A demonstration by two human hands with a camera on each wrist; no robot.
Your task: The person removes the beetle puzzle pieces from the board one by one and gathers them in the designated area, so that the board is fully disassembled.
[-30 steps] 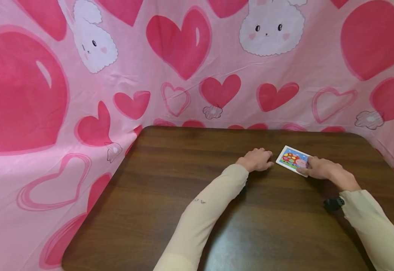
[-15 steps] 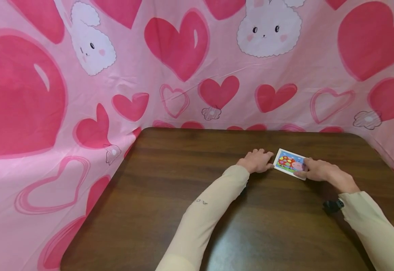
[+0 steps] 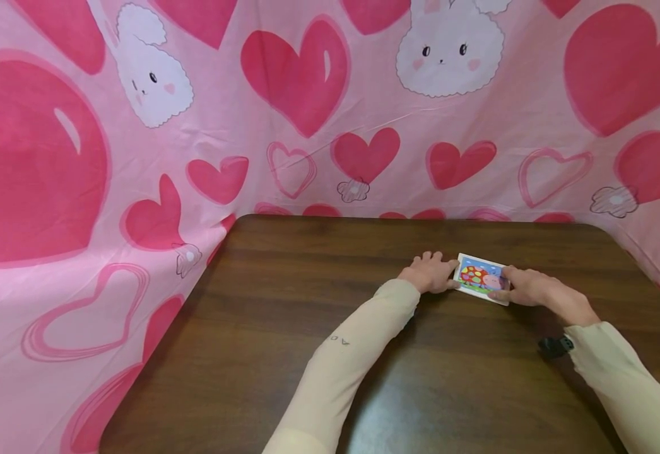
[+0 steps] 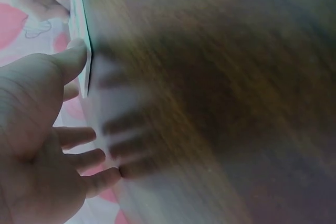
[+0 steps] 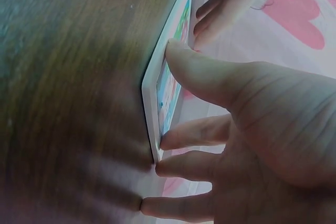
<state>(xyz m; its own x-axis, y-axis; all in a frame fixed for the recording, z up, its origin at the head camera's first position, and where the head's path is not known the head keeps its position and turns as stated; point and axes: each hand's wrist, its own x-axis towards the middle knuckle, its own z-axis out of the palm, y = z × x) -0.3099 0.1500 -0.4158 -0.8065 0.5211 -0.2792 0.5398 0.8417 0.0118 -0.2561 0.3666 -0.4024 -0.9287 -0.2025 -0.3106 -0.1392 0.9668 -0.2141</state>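
Observation:
A flat picture board (image 3: 480, 277) with a white frame and a cartoon ladybug lies on the wooden table toward the back right. My right hand (image 3: 534, 287) grips its right end, thumb on the top face and fingertips along the edge, as the right wrist view shows. At the opposite end is my left hand (image 3: 429, 274), its thumb and index finger at the board's left edge. The left wrist view shows that thumb against the board (image 4: 83, 40), with the other fingers (image 4: 84, 158) spread loosely over the table.
The dark brown table (image 3: 284, 302) has rounded back corners. A pink cloth (image 3: 307, 75) printed with hearts and rabbits hangs behind it and along the sides. A small black device (image 3: 556, 346) sits at the right wrist.
My right hand has slid the picture board left and slightly toward me, turning it a little. Its left edge now meets my left hand, which has stayed nearly in place.

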